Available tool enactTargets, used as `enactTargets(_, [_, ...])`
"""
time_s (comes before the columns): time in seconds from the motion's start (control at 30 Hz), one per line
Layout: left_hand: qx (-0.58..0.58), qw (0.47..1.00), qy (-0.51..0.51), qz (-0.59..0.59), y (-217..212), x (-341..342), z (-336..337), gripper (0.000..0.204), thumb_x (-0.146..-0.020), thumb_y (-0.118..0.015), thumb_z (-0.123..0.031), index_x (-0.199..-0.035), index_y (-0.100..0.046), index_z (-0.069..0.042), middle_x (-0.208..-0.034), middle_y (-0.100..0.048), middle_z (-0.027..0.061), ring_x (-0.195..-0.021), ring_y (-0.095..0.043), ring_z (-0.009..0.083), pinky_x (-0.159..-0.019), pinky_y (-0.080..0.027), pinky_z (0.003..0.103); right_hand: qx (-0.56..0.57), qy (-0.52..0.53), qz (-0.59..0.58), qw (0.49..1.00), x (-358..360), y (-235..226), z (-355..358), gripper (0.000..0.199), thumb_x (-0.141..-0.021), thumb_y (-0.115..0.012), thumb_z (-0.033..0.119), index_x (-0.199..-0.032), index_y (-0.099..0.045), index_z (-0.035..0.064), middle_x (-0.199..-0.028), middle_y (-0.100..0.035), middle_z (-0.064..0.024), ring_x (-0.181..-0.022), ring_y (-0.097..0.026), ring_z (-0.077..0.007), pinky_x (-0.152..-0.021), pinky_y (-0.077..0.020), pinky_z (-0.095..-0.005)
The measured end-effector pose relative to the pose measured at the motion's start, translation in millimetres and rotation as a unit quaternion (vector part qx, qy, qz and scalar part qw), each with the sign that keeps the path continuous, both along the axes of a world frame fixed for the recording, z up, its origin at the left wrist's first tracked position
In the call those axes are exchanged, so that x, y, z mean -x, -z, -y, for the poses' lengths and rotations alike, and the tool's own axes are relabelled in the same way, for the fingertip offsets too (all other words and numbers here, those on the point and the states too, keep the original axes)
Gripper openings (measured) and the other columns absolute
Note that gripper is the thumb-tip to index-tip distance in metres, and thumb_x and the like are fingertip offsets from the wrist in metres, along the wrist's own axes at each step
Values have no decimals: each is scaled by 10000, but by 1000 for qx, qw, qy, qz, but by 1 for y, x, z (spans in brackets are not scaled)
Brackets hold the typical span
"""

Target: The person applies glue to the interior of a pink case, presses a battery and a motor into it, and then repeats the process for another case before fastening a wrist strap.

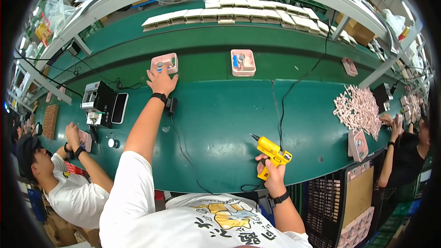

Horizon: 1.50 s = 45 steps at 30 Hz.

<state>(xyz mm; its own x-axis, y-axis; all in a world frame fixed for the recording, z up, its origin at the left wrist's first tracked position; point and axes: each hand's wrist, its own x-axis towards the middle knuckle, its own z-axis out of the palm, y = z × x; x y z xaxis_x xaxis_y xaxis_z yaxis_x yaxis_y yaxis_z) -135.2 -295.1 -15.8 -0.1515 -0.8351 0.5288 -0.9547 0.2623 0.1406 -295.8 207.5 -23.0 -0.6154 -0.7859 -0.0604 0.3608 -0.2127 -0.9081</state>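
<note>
My left hand (161,82) is stretched far forward with its fingers spread. Its fingertips overlap the near edge of a pink plastic housing (170,59) that has small parts and a blue piece inside; whether they press on it I cannot tell. In my right hand (274,172) is a yellow glue gun (271,149), held by its handle above the bench's near edge, its dark nozzle pointing up and left. Another pink housing (248,70), with a blue part and a round metal part inside, sits farther right on the green strip.
Across the green bench (220,124) runs a black cable (294,87). A pile of small pink pieces (357,108) lies at the right, with a pink housing (357,146) nearby. Rows of white casings (229,14) line the back. Co-workers sit left (69,188) and right (404,156).
</note>
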Motion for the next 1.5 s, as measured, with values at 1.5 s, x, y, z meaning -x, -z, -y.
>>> enactTargets(1.5, [-411,759,444,-240,-49,-98,-238,210,-1001,-705,3,-1189,-788,-41,-1161,-800,115,-947,-761,267,-822,-605,357,-35,61,-10,997,-10,-20,15,276,-1039,-633,230,-1204,-577,15,-1130,-718,-220,-688,-612,-187,-633,-517,-332])
